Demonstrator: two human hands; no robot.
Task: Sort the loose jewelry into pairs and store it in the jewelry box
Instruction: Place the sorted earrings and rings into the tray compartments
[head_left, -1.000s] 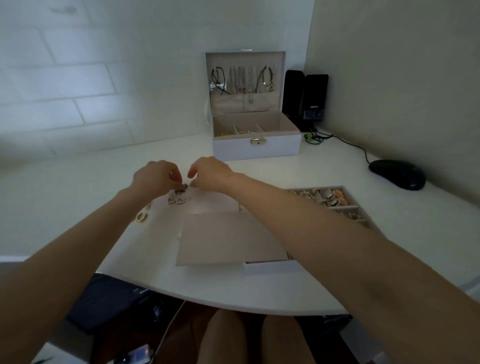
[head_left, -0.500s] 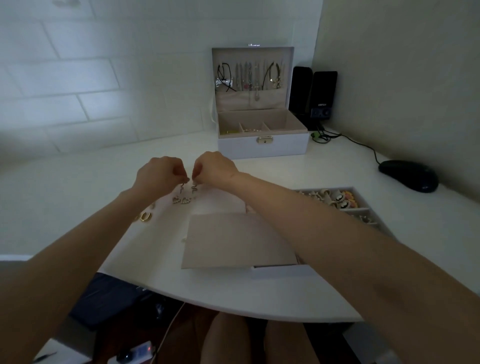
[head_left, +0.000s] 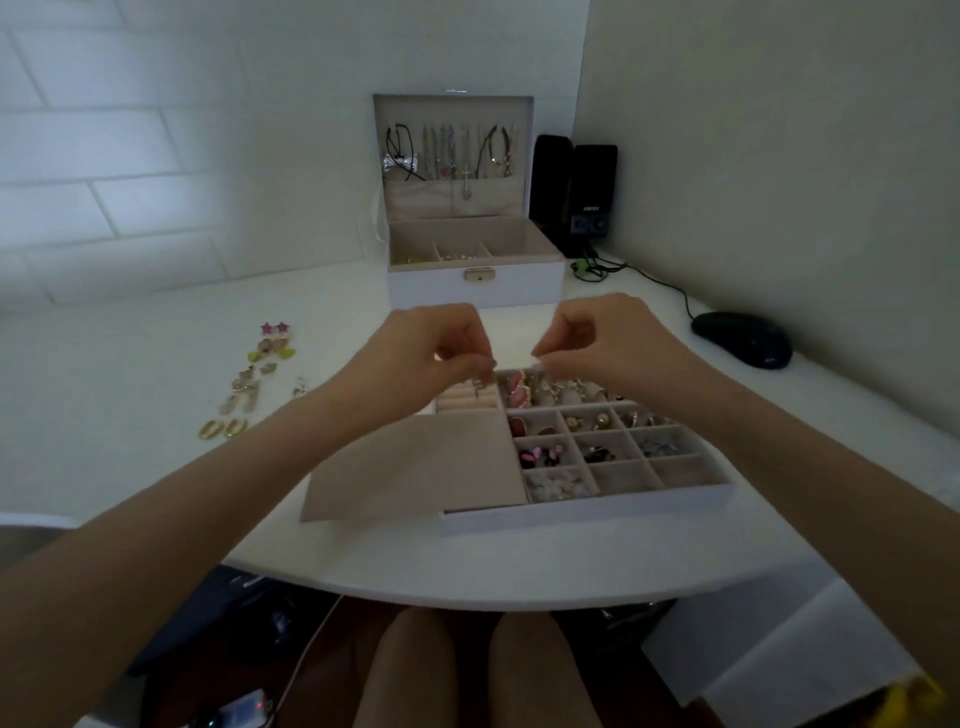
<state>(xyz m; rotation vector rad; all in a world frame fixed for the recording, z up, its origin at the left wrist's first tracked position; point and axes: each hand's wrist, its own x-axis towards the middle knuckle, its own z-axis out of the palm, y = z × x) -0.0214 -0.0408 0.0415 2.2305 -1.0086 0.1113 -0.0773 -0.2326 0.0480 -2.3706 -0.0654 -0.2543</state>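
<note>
Metal in the left pinch: a small silvery earring (head_left: 477, 388) dangles from the thumb and forefinger of the left hand (head_left: 426, 348), whose other fingers are curled in.
Right hand (head_left: 602, 338): fingers curled, thumb and forefinger tips pressed together. Anything between them is too small to make out.
Hands together: raised side by side with a small gap between them, over the far edge of the tray (head_left: 582, 501).
Tray: white, on the table (head_left: 130, 374) just in front of the person. Its right half is a grid of beige compartments, many holding earrings.
Ring rolls (head_left: 465, 402): at the tray's far left, right under the dangling earring.
Beige flap (head_left: 415, 462): lies flat over the tray's left half, its near left corner reaching out past the tray.
Loose earrings (head_left: 260, 374): a column laid two by two on the table, left of the left forearm, with pink stars farthest and gold hoops nearest.
Jewelry box (head_left: 475, 283): beyond the hands by the wall, lid upright with necklaces (head_left: 452, 153) hanging inside.
Speakers (head_left: 574, 192): black, right of the box.
Mouse (head_left: 743, 340): black, far right, cable trailing back.
</note>
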